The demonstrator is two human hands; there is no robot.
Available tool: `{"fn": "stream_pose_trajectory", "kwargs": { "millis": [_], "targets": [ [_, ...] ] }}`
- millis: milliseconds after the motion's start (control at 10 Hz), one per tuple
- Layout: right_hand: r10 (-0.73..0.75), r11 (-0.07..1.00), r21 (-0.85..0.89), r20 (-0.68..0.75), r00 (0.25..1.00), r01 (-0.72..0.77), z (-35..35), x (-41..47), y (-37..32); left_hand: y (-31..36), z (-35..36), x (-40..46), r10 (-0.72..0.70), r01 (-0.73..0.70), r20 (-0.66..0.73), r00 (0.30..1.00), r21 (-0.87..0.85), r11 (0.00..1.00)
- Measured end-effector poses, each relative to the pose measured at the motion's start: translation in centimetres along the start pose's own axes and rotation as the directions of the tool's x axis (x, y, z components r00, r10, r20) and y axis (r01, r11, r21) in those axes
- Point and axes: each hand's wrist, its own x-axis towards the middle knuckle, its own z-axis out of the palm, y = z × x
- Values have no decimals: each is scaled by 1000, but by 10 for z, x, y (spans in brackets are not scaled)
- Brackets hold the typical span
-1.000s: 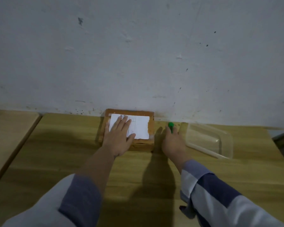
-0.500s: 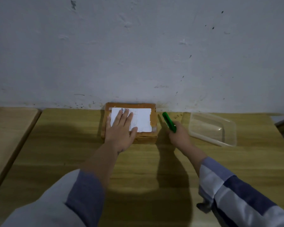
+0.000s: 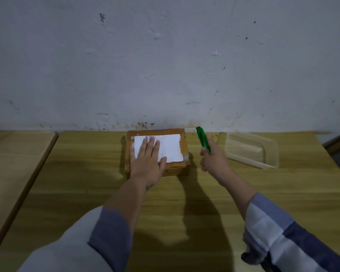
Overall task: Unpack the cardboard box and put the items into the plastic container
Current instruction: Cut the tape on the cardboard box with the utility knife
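The cardboard box (image 3: 157,152) sits shut and taped against the wall on the wooden table (image 3: 86,183), with a white label (image 3: 169,147) across its lid. The left hand (image 3: 147,161) lies flat on the lid, fingers straight and together, pinning it. The right hand (image 3: 214,157) curls round a green box cutter (image 3: 203,139) held just beside the box's right edge, tip pointing up toward the wall. The plastic container (image 3: 251,149) stands further right, well apart from the box.

The box looks small, stiff and light, so it would slide under a blade unless pressed down; hold it by the lid, clear of the seam. The blade is probably extended, though too small to be sure. What is inside is hidden.
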Motion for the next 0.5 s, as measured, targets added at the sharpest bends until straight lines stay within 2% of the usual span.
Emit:
{"fn": "stream_pose_trajectory", "kwargs": {
  "millis": [100, 200, 500],
  "targets": [
    [-134, 984, -140, -173, 976, 110, 8, -3, 3, 0, 0, 0, -6, 6, -1, 1000, 3, 1000],
    [-197, 959, -247, -224, 954, 140, 13, -10, 3, 0, 1, 1, -10, 10, -5, 1000, 2, 1000],
    [-140, 946, -317, -205, 969, 69, 22, -13, 4, 1, 1, 0, -12, 12, -3, 1000, 0, 1000]
  ]
}}
